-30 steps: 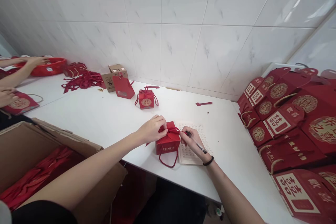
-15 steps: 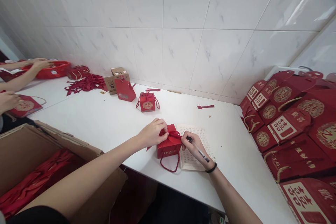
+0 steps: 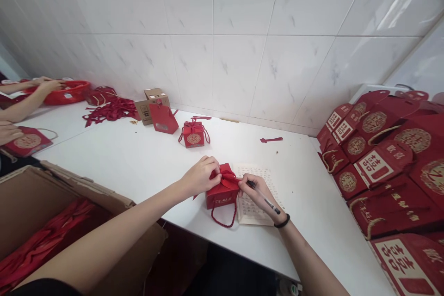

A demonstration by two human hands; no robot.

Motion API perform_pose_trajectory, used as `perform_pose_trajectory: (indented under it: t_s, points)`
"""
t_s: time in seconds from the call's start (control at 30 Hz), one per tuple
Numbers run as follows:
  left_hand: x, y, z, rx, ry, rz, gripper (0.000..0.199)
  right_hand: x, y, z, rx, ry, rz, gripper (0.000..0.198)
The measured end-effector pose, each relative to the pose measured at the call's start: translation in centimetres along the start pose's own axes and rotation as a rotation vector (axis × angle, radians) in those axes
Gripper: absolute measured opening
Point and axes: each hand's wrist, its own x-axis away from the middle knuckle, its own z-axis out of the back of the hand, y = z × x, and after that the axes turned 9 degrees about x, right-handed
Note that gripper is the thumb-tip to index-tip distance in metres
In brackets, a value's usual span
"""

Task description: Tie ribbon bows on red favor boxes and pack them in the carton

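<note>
A small red gift box [image 3: 221,199] stands near the table's front edge, its twisted cord handle [image 3: 225,225] hanging down the near side. On its lid sits a red ribbon bow [image 3: 229,176]. My left hand [image 3: 203,175] pinches the bow's left side, fingers closed. At the right, my right hand [image 3: 256,192] grips a ribbon end between thumb and fingertips. A pen [image 3: 265,202] is also tucked in that hand, lying back across it toward the wrist. Beneath the right hand lies a sheet of paper [image 3: 247,212] covered in characters.
A finished-looking red box [image 3: 193,138] with a bow stands farther back, beside a red carton [image 3: 163,118] and loose ribbons [image 3: 113,111]. Stacked red gift boxes [image 3: 381,166] fill the right. An open cardboard box [image 3: 114,194] is at front left. Another person's hands [image 3: 50,85] are at a red basket [image 3: 71,94].
My right hand has drawn the ribbon end slightly, and the bow's loop looks fuller and flatter. My left hand stays at the bow. The view has shifted a little.
</note>
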Motion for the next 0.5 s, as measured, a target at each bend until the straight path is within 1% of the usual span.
perform_pose_trajectory:
  t_s: [0.3,0.5]
  points:
    - [0.16,-0.02,0.00,0.017,0.009,-0.001,0.009,-0.07,0.02,0.39,-0.014,-0.060,-0.018,0.031]
    - [0.15,-0.01,-0.06,0.028,0.012,0.000,0.009,-0.17,0.56,0.90,-0.035,-0.108,-0.038,0.030]
